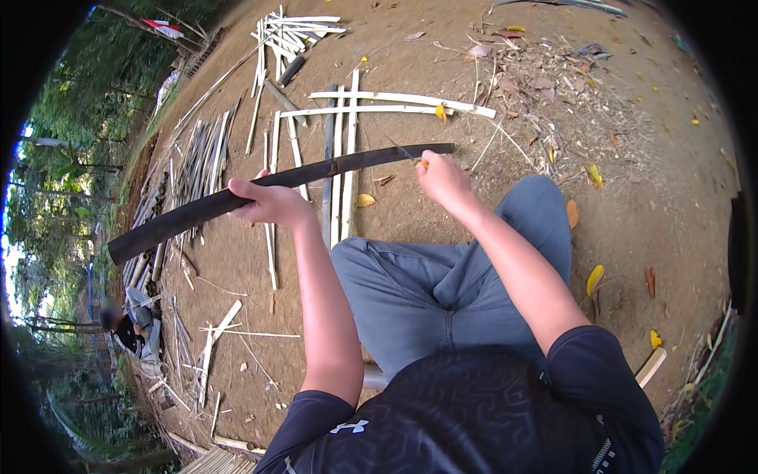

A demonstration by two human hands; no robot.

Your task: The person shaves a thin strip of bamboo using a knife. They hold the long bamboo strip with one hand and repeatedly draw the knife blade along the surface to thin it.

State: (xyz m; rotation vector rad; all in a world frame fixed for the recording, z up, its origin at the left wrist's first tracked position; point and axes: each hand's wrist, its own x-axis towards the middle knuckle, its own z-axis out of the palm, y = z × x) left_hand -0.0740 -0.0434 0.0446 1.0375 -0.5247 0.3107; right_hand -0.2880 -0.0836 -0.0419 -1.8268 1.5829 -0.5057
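Note:
A long, dark bamboo piece (pixel 296 174) lies slantwise across the view, its thick end at the left and its thin end at the right. My left hand (pixel 272 204) is closed around it left of its middle, thumb on top. My right hand (pixel 444 180) grips a knife (pixel 424 163) near the thin end. An orange bit of its handle shows at my fingers, and the thin blade points up and left across the bamboo. Whether the edge bites into the bamboo cannot be made out.
Pale split bamboo strips (pixel 339 213) lie crossed on the dirt ahead of my folded legs (pixel 442 276). More pale strips (pixel 292 31) are heaped farther off. Dark thin sticks (pixel 201 170) lie at the left, where another person (pixel 130 328) sits. Shavings and dry leaves (pixel 553 87) litter the far right.

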